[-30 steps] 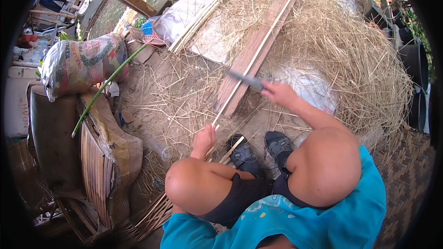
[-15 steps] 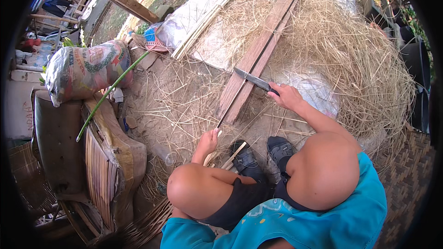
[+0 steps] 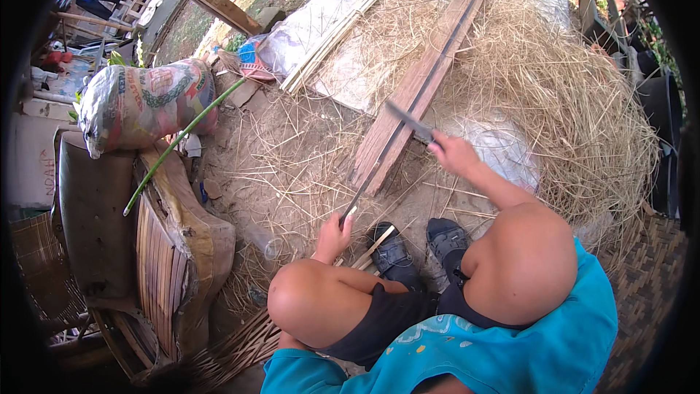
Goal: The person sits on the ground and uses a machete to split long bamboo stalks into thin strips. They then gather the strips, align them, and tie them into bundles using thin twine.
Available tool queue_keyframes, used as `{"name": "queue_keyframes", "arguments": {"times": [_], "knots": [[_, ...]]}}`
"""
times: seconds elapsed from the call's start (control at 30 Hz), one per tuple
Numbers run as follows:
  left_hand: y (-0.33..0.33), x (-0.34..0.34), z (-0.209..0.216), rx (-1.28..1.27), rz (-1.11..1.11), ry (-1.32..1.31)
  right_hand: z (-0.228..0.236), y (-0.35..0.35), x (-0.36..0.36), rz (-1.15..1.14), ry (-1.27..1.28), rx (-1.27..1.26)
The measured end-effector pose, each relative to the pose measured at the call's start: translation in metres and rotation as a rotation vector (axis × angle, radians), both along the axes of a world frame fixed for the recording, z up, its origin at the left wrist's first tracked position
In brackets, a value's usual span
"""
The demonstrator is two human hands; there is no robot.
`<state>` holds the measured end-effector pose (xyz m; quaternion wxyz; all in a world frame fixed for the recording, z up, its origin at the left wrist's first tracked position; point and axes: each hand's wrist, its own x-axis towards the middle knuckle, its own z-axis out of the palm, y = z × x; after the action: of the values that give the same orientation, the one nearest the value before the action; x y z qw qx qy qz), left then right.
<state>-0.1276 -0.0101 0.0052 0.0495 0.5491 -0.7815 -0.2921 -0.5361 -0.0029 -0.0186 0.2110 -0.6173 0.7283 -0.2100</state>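
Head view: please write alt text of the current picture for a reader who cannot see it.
A person's right hand holds a knife across a thin dark strip on a wooden plank, while the left hand grips the strip's near end. Straw-like shavings heap up at the right; a stuffed sack lies at the left.

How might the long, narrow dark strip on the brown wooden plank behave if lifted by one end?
The strip is probably light, being so narrow. It seems stiff over short spans, nearly straight from left hand to plank, but, being long, may sag.
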Motion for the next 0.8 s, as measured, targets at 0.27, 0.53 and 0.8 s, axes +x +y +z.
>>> {"name": "queue_keyframes", "arguments": {"times": [0.27,0.53,0.8], "knots": [[0.008,0.026,-0.015,0.011,-0.093,-0.346,-0.010,-0.027,-0.107,-0.182,0.163,-0.060],[-0.024,0.014,-0.015,0.192,0.084,0.152,0.002,-0.016,0.021,0.318,0.113,-0.018],[0.003,0.093,-0.037,0.346,0.153,-0.042,-0.008,-0.023,-0.042,-0.147,-0.044,-0.043]]}}
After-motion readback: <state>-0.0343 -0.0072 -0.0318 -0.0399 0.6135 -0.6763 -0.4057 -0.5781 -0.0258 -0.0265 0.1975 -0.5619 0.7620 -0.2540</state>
